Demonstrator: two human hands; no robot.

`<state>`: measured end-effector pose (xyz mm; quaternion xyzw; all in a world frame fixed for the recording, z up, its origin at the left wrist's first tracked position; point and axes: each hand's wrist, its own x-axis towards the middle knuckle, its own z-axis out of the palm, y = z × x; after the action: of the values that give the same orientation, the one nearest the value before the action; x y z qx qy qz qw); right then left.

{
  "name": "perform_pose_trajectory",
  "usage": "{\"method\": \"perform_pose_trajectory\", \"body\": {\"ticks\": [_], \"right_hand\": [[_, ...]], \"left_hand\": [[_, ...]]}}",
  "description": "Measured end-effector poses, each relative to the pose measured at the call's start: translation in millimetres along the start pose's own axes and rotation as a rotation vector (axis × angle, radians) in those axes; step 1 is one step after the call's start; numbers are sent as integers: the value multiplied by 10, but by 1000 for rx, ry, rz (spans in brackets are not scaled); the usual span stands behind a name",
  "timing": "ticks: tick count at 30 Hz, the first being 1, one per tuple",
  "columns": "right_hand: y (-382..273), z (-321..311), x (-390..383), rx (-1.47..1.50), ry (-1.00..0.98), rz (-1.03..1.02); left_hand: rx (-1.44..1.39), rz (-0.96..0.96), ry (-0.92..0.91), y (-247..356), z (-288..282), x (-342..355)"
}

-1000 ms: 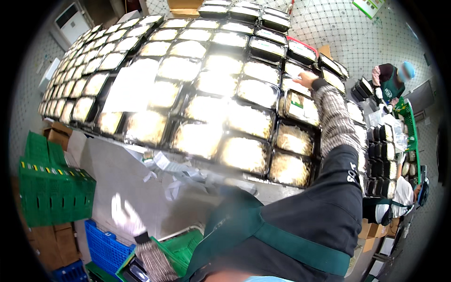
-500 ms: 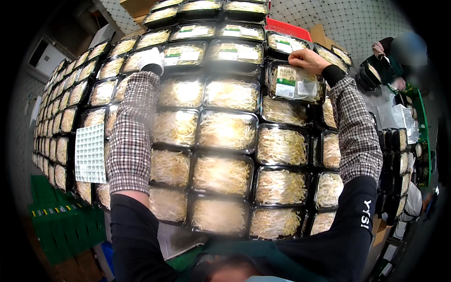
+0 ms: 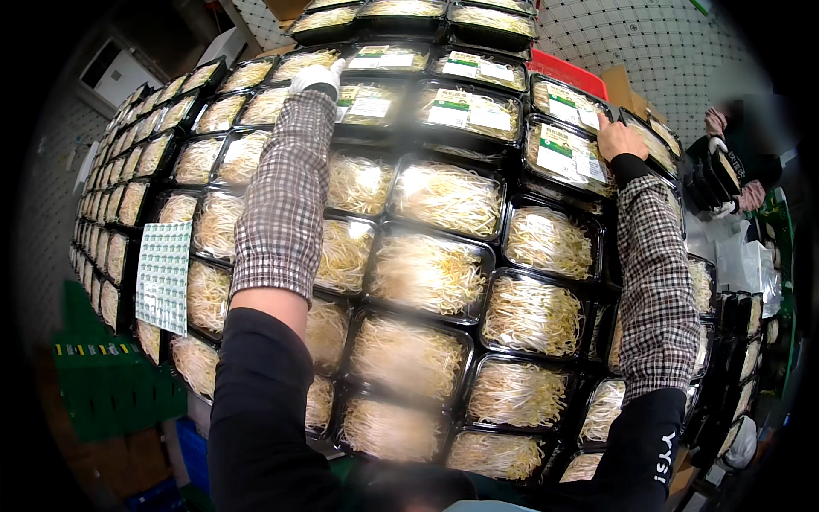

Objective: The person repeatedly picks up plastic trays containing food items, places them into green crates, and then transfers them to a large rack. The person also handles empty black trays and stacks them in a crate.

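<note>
Labelled tray (image 3: 566, 160) by your right hand (image 3: 621, 139) runs longways left-to-right, right end nearer you; left hand (image 3: 315, 78) gloved, can't tell either's finger pose.

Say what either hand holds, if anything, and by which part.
Cannot be told: the right hand is at the right edge of a labelled tray; the gloved left hand is by a sprout tray.

Green-and-white labels (image 3: 555, 150), their fine print illegible, stand on bean-sprout trays (image 3: 570, 164), upper centre and right; a pale sheet (image 3: 162, 280) at left carries rows of green marks (image 3: 167, 254); white lettering (image 3: 665, 456) runs along the dark right sleeve (image 3: 638, 439), lower right.
</note>
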<state>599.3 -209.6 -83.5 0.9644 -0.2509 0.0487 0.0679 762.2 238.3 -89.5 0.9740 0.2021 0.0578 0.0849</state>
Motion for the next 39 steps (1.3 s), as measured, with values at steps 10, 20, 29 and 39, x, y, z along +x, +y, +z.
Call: {"method": "perform_pose_trajectory", "body": {"ticks": [10,20,29,39], "right_hand": [[172,367,249,346,63,226],[784,-649,215,171,717,-993],[-1355,-2533,-3137,464,407,-1207],[-2748,-2266,-9256,891,-441,-2438]], "left_hand": [[-110,65,19,-38,239,208],[-202,917,195,-471,-1722,-951],[-385,143,872,-3858,-2573,-4734],[306,-1150,967,-5559,-2660,-10438]]}}
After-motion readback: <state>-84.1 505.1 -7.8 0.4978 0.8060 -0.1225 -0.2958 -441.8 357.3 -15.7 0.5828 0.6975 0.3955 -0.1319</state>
